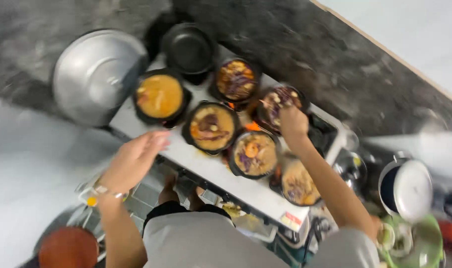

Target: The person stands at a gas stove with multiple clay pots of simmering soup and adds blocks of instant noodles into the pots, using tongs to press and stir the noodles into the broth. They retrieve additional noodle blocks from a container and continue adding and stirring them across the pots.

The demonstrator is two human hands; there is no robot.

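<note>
reaching over a white stove (206, 166) carrying seven small black pots: six hold cooked food, one (188, 48) at the far edge sits empty. right hand (293, 124) touches the far-right pot (278, 105), fingers blurred, grip unclear; left hand (136, 160) hovers above the stove's near edge, fingers spread, empty.

Black pots on my white stove top (206, 166). Pot (160, 96) by my left hand (134, 160): orange-yellow broth with paler bits. Pot (210, 126) next to it: yellow-brown with a dark brown patch. Pot (280, 101) under my right hand (293, 124): purple shreds, white flecks. Pot (255, 154) nearest me: tan, purple streak, orange piece. Empty pot (188, 48): plain black. Big lid (99, 74): dull silver-grey. Counter (305, 54): dark grey, mottled. Silver band on my left wrist. Round reddish-brown thing (68, 247) lower left. Green bowl (419, 243) lower right. My shirt: light grey.
</note>
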